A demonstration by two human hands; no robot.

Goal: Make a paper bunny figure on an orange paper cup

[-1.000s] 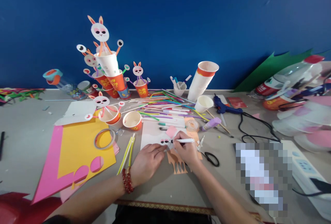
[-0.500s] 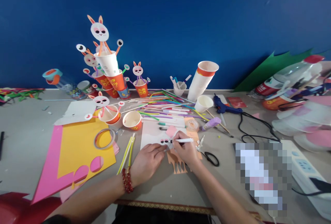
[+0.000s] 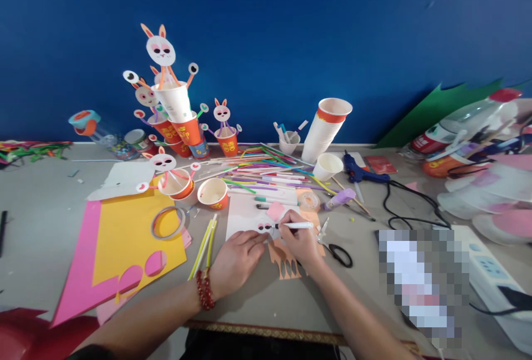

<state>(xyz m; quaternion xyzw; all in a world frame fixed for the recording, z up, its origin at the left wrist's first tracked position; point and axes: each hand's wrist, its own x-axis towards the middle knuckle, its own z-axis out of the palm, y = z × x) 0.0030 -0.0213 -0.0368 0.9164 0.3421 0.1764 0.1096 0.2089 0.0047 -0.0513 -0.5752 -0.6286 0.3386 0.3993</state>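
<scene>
My right hand [image 3: 298, 238] grips a white marker [image 3: 297, 225], its dark tip at the black eye shapes [image 3: 264, 227] on white paper. Fingers stretched and flat, my left hand [image 3: 239, 260] presses on the lower edge of the white sheet [image 3: 241, 213]. Partly under my right hand lies an orange paper with cut-out strips [image 3: 286, 268]. Black-handled scissors [image 3: 338, 253] rest just right of that hand. Above the drawing are a pink paper piece [image 3: 275, 210] and a green-banded marker [image 3: 276, 200]. Yellow pipe cleaners [image 3: 204, 246] lie left of my left hand.
Paper-cup rabbits [image 3: 161, 50] stand at the back left, beside an empty-looking cup [image 3: 213, 193]. Yellow paper [image 3: 133, 238] and a tape roll [image 3: 167, 222] lie left. Stacked cups [image 3: 326, 130], a glue gun [image 3: 363, 174] with a black cord and a power strip [image 3: 488, 271] are right.
The marker in my right hand has shifted very slightly to the right. My left hand stays in the same place on the paper.
</scene>
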